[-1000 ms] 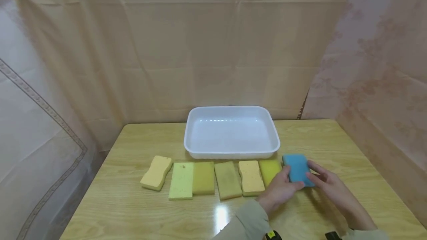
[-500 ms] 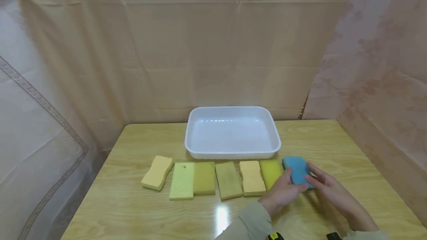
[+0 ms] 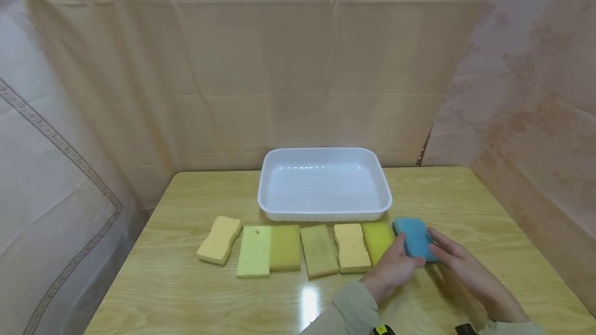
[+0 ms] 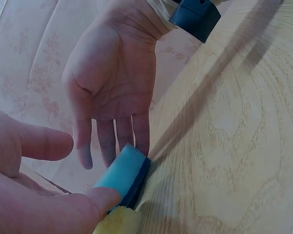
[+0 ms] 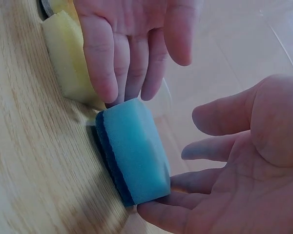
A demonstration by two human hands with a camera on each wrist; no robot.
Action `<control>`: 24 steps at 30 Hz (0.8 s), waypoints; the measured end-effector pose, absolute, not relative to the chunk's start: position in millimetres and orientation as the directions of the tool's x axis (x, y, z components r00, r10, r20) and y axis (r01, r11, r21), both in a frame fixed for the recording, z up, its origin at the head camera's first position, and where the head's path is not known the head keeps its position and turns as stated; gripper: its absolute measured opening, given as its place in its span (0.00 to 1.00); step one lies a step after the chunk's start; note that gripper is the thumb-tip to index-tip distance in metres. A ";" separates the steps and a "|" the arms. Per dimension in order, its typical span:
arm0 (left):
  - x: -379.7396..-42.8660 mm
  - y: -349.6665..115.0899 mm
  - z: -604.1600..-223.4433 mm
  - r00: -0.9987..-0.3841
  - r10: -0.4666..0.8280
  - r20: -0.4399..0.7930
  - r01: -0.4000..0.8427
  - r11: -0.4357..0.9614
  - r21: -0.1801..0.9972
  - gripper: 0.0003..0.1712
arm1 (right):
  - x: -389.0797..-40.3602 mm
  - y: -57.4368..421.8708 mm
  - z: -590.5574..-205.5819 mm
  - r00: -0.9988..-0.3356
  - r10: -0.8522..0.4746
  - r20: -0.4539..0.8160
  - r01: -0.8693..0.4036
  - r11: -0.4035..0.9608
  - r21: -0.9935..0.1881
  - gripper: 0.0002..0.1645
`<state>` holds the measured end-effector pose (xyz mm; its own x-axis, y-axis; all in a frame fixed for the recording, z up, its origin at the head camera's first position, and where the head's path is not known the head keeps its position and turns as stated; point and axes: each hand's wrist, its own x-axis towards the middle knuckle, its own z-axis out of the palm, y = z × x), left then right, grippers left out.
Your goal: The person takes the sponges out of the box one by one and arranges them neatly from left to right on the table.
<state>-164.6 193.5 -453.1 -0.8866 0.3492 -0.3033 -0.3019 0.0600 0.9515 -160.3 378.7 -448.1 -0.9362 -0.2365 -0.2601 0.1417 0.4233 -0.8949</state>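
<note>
A blue sponge with a dark blue scouring layer underneath lies at the right end of a row of sponges on the wooden table. My left hand touches its left end with extended fingers. From the other side, the fingertips of my right hand touch its right end. In the right wrist view both palms face each other across the blue sponge, fingers mostly straight and thumbs raised. Just left of it lies a bright yellow sponge, partly covered by my left hand in the head view.
Behind the row stands a white rectangular tray with nothing in it. Further left lie a waisted yellow-orange sponge, an olive sponge, a darker yellow one, a pale green-yellow one and another waisted sponge. Curtains surround the table.
The blue sponge has shifted very slightly toward me and sits a little lower in the head view. Both hands stay at its two ends. The other sponges and the tray have not moved.
</note>
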 end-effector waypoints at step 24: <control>-169.2 183.9 -451.9 -0.899 0.360 -0.249 -0.255 0.034 0.966 0.38 | -161.7 377.2 -447.4 -0.943 -0.234 -0.235 0.114 0.436 -0.893 0.47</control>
<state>-169.2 183.9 -451.9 -0.8992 0.3596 -0.2493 -0.2545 0.0338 0.9665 -161.7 377.2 -447.4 -0.9433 -0.2342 -0.2352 0.1143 0.4361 -0.8926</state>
